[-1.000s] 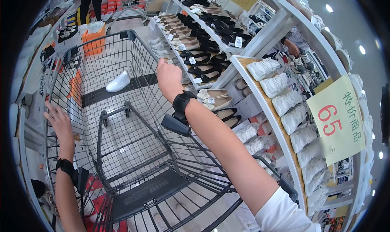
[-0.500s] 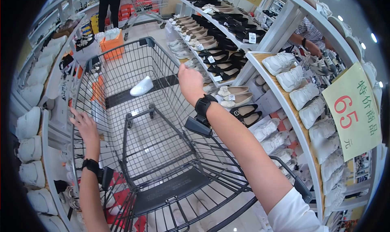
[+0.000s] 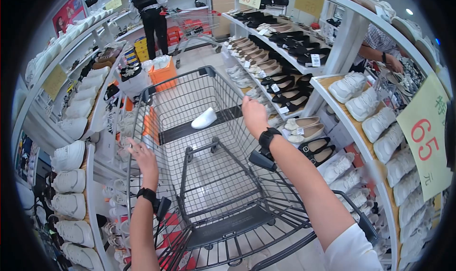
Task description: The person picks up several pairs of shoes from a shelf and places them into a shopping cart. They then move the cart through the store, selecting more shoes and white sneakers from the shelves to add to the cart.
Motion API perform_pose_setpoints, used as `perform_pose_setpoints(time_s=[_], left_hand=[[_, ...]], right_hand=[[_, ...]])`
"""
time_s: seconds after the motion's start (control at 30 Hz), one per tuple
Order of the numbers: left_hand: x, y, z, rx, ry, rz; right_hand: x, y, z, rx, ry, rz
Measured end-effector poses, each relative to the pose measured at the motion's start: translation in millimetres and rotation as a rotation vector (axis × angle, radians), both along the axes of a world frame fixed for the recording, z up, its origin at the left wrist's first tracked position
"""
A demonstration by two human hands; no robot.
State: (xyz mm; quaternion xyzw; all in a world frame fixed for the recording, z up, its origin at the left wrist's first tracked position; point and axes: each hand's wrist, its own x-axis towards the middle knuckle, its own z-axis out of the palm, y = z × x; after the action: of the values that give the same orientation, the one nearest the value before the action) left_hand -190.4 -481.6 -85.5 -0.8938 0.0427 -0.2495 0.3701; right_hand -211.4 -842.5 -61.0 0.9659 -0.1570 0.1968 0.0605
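A grey wire shopping cart (image 3: pixel 228 205) stands in front of me, and my forearms reach over it from behind. Inside, on its mesh bottom, lies one white shoe (image 3: pixel 204 118). At the cart's left rim is my left hand (image 3: pixel 144 159), open, its fingers stretched out and apart. My right hand (image 3: pixel 255 114) is closed at the right rim, seemingly wrapped round it; the fingertips are hidden. Both wrists wear black straps.
White sneakers (image 3: pixel 71 180) line the left shelf, and more sneakers (image 3: pixel 363 104) the right one. Flat shoes (image 3: pixel 266 64) fill racks ahead. A person (image 3: pixel 153 24) stands by another cart (image 3: pixel 192 26). At right, another person's hand (image 3: pixel 393 63) is near shoes. A price sign (image 3: pixel 425 138) hangs there.
My view has turned left and up, so the cart, shoe and both hands appear farther right and lower. Both hands stay at the cart's rims. The other person's hand at right has shifted.
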Motion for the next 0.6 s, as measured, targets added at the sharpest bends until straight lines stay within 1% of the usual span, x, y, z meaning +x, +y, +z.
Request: perform_pose_setpoints(time_s=[0.07, 0.13, 0.2, 0.23, 0.27, 0.3, 0.33, 0.37, 0.4, 0.43, 0.47, 0.5, 0.53, 0.6], left_hand=[[1.9, -5.7, 2.4, 0.009, 0.022, -0.006], [3.4, -16.6, 4.4, 0.016, 0.023, 0.001], [7.4, -27.5, 7.3, 0.018, 0.044, 0.049], [15.2, -30.3, 2.4, -0.039, 0.039, 0.03], [21.4, -31.1, -3.5, -0.094, 0.036, 0.021], [24.0, -32.1, -7.2, -0.118, 0.008, -0.023], [27.8, -35.2, -8.3, -0.119, -0.024, -0.06], [32.6, -39.5, -11.0, -0.026, -0.041, 0.019], [42.7, -41.0, -19.6, -0.068, -0.125, -0.029], [33.4, -53.1, -4.0, 0.0, -0.053, 0.026], [36.5, -57.7, -1.4, 0.019, -0.059, 0.032], [35.5, -62.0, 3.7, -0.06, -0.057, -0.058], [39.4, -64.9, 2.8, -0.027, -0.039, -0.031], [35.8, -74.7, 11.8, -0.065, -0.002, -0.056]], right_hand=[[4.5, -6.1, -2.2, -0.048, -0.02, -0.039], [9.7, -16.1, -4.0, -0.014, -0.031, -0.008], [13.1, -23.9, -7.0, -0.058, -0.034, -0.024], [15.1, -29.9, -7.5, -0.06, 0.004, -0.001], [10.3, -30.6, 2.1, -0.087, 0.027, -0.035], [4.5, -33.0, 6.6, -0.101, -0.062, -0.036], [3.0, -39.6, 7.8, -0.091, -0.106, 0.033], [6.7, -44.7, 4.0, -0.111, -0.132, 0.002], [9.3, -48.5, 4.2, -0.092, -0.118, -0.015], [8.4, -51.6, 8.3, -0.113, -0.115, -0.001], [8.2, -55.3, 9.5, -0.137, -0.114, 0.009], [13.5, -62.1, 5.1, -0.165, -0.106, 0.017], [18.9, -67.3, 1.7, -0.198, -0.101, 0.021], [18.6, -72.9, 5.9, -0.185, -0.151, 0.078]])
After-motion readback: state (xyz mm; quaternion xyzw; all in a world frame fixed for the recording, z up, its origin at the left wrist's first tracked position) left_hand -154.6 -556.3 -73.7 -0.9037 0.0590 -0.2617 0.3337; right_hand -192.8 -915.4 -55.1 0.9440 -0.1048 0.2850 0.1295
